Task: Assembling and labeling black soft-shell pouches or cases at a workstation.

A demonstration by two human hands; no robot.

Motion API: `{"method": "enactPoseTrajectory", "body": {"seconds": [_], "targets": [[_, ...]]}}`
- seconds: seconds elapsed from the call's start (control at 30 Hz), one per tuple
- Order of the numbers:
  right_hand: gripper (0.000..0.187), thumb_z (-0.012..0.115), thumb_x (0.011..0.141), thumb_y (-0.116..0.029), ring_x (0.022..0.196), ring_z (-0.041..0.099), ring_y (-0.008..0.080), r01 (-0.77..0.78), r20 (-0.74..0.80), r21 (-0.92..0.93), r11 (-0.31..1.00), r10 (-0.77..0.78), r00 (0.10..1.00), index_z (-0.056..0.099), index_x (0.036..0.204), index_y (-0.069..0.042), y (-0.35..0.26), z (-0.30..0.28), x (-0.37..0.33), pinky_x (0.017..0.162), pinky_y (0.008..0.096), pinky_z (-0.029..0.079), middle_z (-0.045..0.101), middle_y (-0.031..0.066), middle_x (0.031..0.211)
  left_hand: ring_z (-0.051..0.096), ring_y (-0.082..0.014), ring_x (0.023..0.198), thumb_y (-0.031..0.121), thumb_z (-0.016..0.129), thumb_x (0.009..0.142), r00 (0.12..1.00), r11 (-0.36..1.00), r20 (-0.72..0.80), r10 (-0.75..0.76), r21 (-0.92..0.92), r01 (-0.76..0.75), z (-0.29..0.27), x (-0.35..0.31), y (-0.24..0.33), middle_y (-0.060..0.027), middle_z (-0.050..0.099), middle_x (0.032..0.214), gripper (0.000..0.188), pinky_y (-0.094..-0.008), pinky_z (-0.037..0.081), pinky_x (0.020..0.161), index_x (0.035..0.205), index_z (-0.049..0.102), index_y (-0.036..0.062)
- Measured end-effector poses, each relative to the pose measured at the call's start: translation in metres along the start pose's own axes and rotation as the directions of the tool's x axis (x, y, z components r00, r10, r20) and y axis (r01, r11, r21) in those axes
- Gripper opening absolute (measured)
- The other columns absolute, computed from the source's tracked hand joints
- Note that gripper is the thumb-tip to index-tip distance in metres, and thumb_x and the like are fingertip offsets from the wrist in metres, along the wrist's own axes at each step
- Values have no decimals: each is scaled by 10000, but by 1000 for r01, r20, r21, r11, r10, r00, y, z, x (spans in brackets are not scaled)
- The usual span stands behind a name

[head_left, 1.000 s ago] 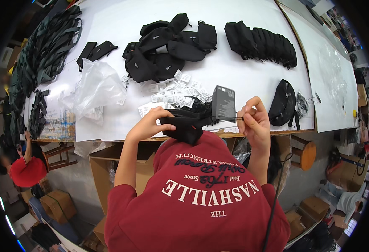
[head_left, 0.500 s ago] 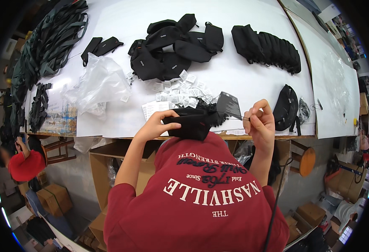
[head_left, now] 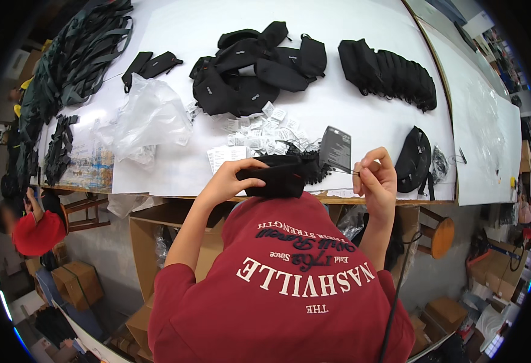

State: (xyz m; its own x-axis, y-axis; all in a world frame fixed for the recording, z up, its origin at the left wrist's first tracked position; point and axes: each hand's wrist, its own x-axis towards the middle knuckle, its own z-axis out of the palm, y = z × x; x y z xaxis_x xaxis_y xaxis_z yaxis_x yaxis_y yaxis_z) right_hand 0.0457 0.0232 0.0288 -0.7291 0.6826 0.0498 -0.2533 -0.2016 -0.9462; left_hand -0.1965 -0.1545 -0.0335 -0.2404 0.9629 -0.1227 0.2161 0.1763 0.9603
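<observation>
My left hand (head_left: 236, 179) is closed on a small black fabric pouch (head_left: 280, 180) at the table's near edge, thumb on the near side. To its right my right hand (head_left: 376, 176) pinches a thin black cord, which stretches left toward the pouch. A dark grey hang tag (head_left: 336, 148) with pale print stands tilted above the cord, between hand and pouch. Where the cord meets the pouch is too small to make out. Just beyond the pouch lie a pile of white printed labels (head_left: 259, 136) and a tangle of black cords (head_left: 321, 167).
Black pouches are heaped at the table's (head_left: 314, 115) far middle; a row of black pouches (head_left: 388, 75) lies right of them. Clear plastic bags (head_left: 150, 121) and dark straps (head_left: 90, 54) lie left. A black waist bag (head_left: 413, 158) rests at right. Another person in red (head_left: 38, 230) is far left.
The hang tag has shifted slightly right and turned. Both hands keep their hold, the right one a little lower. The whole view has moved slightly.
</observation>
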Motion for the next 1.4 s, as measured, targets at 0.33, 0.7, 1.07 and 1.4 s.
{"method": "enactPoseTrajectory", "body": {"seconds": [0.33, 0.7, 1.07, 1.4], "targets": [[99, 548, 885, -23, 534, 515, 105, 4, -25, 58, 998, -2, 1000, 471, 941, -51, 8, -9, -1, 467, 187, 330, 539, 36, 691, 588, -100, 730, 59, 718, 752, 996, 998, 54, -66, 22, 65, 3, 0, -8, -47, 669, 794, 193, -249, 464, 694, 925, 655, 1], [86, 548, 889, -32, 507, 499, 106, -19, -19, 44, 999, 20, 1000, 474, 927, -51, 11, -6, 2, 459, 199, 328, 525, 31, 674, 590, -107, 704, 19, 707, 735, 999, 996, 5, 46, 75, -47, 8, -4, -13, -52, 650, 761, 143, -249, 462, 664, 856, 633, -2], [512, 566, 821, -113, 1216, 433, 220, 80, 361, -451, 889, 100, 927, 451, 1311, -21, 40, 2, 25, 1058, 343, 279, 509, 97, 1249, 559, -243, 1098, 93, 748, 709, 917, 951, 333, 220, -284, -125, -4, 1, 28, -122, 594, 1217, 181, -349, 412, 945, 796, 608, 18], [605, 674, 835, -219, 1288, 381, 205, -397, 512, -287, 872, 489, 706, 411, 1337, -7, 93, 1, 12, 1074, 333, 273, 468, 113, 1338, 513, -198, 1129, 64, 724, 734, 957, 891, 270, 108, -453, 28, -33, -10, 17, -149, 534, 1295, 173, -333, 375, 961, 822, 594, -11]]}}
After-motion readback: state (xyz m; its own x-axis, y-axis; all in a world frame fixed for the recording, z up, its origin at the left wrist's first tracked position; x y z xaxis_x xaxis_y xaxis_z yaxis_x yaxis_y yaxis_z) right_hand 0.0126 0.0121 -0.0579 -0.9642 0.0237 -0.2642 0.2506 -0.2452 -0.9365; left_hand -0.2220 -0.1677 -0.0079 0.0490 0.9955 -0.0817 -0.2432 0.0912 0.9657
